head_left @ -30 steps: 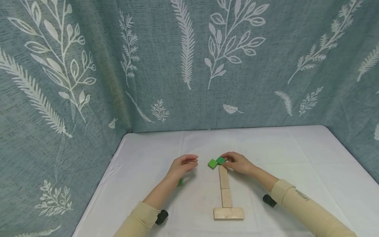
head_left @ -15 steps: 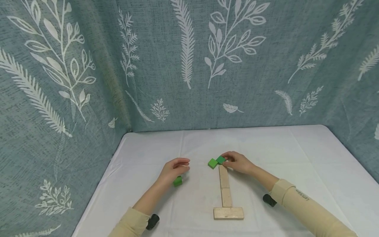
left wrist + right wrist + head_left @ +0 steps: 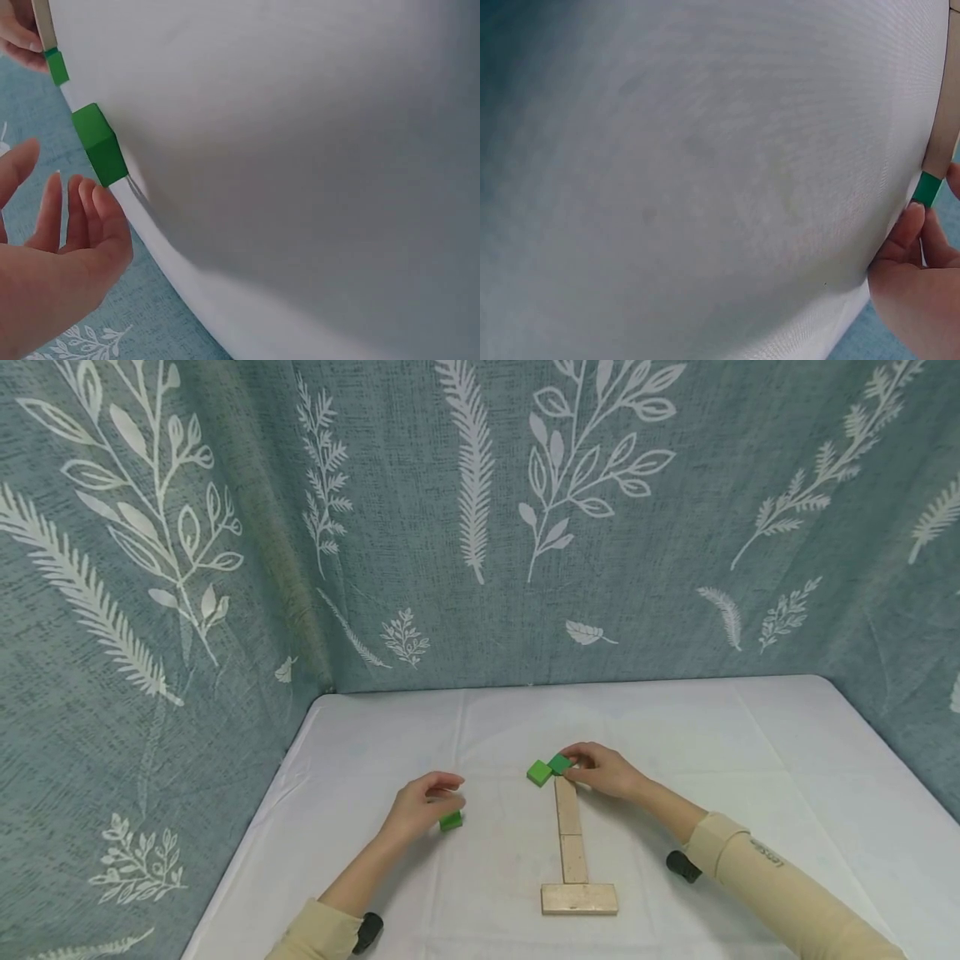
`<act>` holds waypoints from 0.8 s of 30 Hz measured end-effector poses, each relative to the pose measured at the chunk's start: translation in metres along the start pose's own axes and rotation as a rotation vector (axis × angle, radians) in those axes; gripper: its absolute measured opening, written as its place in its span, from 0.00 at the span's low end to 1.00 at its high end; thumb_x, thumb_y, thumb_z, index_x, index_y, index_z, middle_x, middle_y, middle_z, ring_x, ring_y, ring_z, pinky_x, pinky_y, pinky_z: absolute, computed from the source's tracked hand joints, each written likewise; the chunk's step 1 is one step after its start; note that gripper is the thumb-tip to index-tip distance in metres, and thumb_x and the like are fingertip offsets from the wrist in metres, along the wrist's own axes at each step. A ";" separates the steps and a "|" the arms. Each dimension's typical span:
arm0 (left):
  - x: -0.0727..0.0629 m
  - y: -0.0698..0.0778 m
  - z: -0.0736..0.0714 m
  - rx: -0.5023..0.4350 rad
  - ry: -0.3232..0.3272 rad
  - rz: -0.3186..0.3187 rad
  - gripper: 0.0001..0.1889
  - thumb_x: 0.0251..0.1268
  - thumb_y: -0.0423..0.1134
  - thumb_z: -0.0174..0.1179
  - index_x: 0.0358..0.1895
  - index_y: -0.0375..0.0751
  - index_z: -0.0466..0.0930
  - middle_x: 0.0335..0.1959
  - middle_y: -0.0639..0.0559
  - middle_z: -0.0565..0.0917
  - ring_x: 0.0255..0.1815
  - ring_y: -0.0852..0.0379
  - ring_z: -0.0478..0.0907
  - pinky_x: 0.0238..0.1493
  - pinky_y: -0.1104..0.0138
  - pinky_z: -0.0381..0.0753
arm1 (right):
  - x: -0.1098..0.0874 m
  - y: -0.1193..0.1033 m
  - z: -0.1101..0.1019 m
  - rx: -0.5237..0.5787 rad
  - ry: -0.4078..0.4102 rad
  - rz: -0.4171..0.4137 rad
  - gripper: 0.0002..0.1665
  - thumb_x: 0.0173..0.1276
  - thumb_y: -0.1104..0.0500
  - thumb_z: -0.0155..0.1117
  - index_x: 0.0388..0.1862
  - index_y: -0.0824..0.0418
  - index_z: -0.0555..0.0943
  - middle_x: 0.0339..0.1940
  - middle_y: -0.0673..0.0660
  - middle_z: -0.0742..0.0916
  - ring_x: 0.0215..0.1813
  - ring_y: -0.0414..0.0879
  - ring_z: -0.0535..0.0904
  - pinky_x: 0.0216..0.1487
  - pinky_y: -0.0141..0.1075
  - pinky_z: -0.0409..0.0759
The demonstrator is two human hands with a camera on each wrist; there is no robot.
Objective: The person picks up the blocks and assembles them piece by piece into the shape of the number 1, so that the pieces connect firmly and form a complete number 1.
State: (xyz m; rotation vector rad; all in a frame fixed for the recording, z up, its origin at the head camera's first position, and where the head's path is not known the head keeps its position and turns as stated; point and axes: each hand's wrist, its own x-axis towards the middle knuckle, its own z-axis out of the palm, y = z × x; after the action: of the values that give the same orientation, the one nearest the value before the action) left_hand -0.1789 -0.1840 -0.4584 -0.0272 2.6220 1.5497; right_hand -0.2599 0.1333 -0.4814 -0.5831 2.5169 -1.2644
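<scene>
My right hand [image 3: 603, 772] pinches a dark green block [image 3: 558, 765] at the top of a line of wooden blocks. In the right wrist view, its fingertips and thumb sit at that block's sides. A light green block [image 3: 539, 773] lies flat just left of it, about corner to corner. My left hand [image 3: 420, 808] hovers beside another green block [image 3: 451, 820], fingers loosely bent and thumb apart. The left wrist view shows this green block [image 3: 101, 142] beyond the fingertips, not between them. Its lower side is partly hidden by the hand in the head view.
Two plain wooden blocks [image 3: 567, 806] stand end to end in a column below the dark green one. A crosswise wooden block [image 3: 579, 899] lies at its near end. White cloth covers the table [image 3: 675, 727], and a blue leaf-patterned curtain [image 3: 420, 527] surrounds it.
My left hand has moved left and toward the near edge, from beside the light green block to the separate green block. The right hand stays at the dark green block.
</scene>
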 end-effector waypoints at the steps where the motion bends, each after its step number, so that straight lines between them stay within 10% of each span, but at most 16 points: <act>1: 0.000 -0.001 0.000 0.017 0.000 0.006 0.15 0.60 0.38 0.66 0.50 0.42 0.83 0.48 0.50 0.83 0.51 0.51 0.77 0.50 0.55 0.76 | 0.000 0.000 0.000 0.000 -0.001 0.000 0.23 0.69 0.57 0.61 0.59 0.68 0.76 0.42 0.55 0.80 0.38 0.46 0.70 0.36 0.38 0.71; 24: -0.009 -0.013 -0.006 0.159 -0.050 0.096 0.18 0.49 0.30 0.72 0.46 0.37 0.83 0.40 0.50 0.84 0.43 0.52 0.78 0.48 0.55 0.77 | 0.002 0.003 0.000 0.006 -0.003 -0.011 0.23 0.69 0.58 0.62 0.59 0.68 0.76 0.42 0.55 0.79 0.38 0.46 0.70 0.35 0.38 0.70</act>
State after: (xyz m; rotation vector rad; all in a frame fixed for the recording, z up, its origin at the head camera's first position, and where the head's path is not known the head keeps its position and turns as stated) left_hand -0.1694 -0.1962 -0.4657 0.1496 2.7347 1.3442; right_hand -0.2625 0.1340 -0.4840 -0.5983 2.5105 -1.2735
